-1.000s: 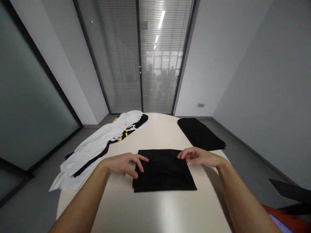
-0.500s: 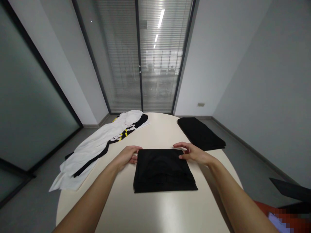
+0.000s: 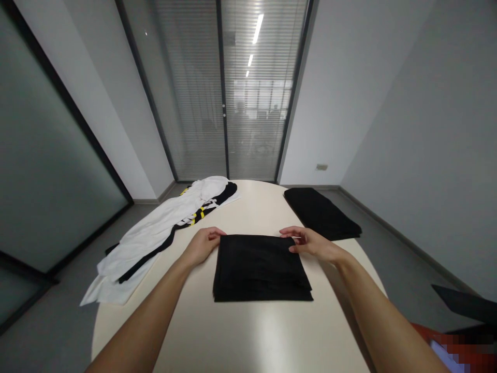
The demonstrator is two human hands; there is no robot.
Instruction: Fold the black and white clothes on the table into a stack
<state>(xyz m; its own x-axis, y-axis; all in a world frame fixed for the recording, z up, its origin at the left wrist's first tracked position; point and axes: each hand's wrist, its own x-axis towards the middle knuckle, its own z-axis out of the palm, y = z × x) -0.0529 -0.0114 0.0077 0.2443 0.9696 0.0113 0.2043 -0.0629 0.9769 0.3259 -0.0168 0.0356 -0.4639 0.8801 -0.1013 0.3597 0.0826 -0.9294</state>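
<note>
A folded black garment lies flat in front of me on the cream oval table. My left hand pinches its far left corner, fingers curled on the cloth. At the far right corner my right hand grips the edge the same way. Both forearms reach in from the bottom of the view on either side of the garment.
A heap of white and black clothes with yellow marks sprawls over the table's left side. Another folded black stack sits at the far right edge. Glass doors with blinds close the room behind the table.
Both hands slid from the garment's top surface out to its far corners and closed on them. The garment has shifted slightly away from me.
</note>
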